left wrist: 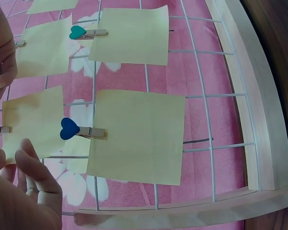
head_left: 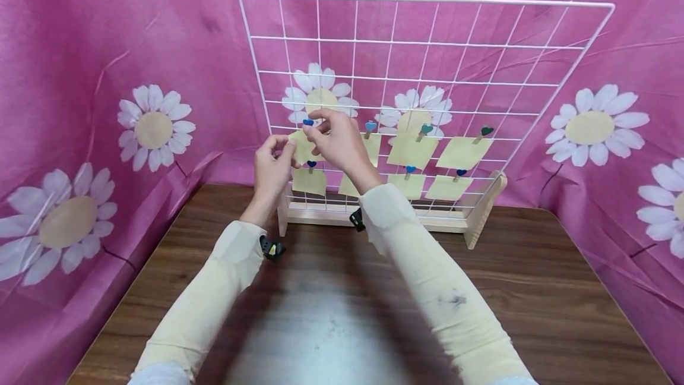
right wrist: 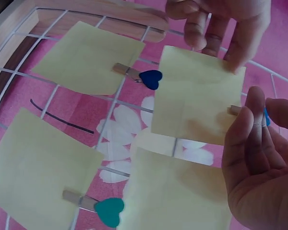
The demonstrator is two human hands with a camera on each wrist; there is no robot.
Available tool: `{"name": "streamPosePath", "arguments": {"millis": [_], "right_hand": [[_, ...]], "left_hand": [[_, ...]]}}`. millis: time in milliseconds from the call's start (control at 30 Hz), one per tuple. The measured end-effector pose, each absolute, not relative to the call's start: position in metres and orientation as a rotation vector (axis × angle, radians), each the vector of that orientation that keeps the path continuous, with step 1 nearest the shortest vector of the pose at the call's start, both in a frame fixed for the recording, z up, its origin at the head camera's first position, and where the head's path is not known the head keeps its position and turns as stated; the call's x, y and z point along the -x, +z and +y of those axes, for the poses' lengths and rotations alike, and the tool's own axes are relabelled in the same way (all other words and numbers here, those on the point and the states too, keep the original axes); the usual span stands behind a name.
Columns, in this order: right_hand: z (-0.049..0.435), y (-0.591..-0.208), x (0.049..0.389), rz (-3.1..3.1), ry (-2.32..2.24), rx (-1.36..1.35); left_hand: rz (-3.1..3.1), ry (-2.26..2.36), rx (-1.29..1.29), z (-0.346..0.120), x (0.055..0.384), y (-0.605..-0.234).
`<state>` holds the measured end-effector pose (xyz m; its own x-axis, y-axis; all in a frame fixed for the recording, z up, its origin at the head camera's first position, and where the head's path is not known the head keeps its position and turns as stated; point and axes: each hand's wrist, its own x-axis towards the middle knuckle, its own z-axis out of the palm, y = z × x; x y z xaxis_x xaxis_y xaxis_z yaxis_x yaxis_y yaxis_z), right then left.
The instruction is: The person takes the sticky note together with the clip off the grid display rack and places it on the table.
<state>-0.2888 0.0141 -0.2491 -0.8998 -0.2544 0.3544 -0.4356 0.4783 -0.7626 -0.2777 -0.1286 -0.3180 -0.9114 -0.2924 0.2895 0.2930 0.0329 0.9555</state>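
My left hand [head_left: 274,165] pinches the left edge of a yellow paper note [right wrist: 197,96] in the upper row on a white wire grid [head_left: 395,40]. At that note's top edge is a small wooden clothespin with a blue heart [head_left: 308,122]. The thumb and fingers of my right hand [head_left: 342,141] close round its heart end, covering part of it in the right wrist view. Directly below hangs another note [left wrist: 137,136], held by a clothespin with a dark blue heart [left wrist: 70,129].
Several more yellow notes [head_left: 412,150] hang in two rows, clipped with heart clothespins [head_left: 426,129]. The grid stands in a wooden base [head_left: 438,221] towards the back of a brown wooden table [head_left: 320,314]. Pink cloth with white daisies [head_left: 154,128] surrounds it.
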Motion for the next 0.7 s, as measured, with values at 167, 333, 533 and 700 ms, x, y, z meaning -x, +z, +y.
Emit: {"name": "streamPosePath", "arguments": {"millis": [167, 333, 533, 700], "right_hand": [[0.0130, -0.2528, 0.2926, -2.476, 1.404, -0.579], [0.0116, -0.2533, 0.2944, -2.461, 1.418, -0.560], [0.0104, -0.2539, 0.2945, -2.436, 1.351, -0.552], [0.0108, -0.2555, 0.2935, -2.390, 1.342, -0.516]], "left_hand": [[-1.888, -1.947, 0.005, -0.1288, 0.2792, -0.3183], [-1.887, -1.939, 0.012, -0.1292, 0.2792, -0.3180], [-1.847, -1.923, 0.052, -0.1307, 0.2793, -0.3171], [-1.831, -1.907, 0.067, -0.1313, 0.2790, -0.3173]]}}
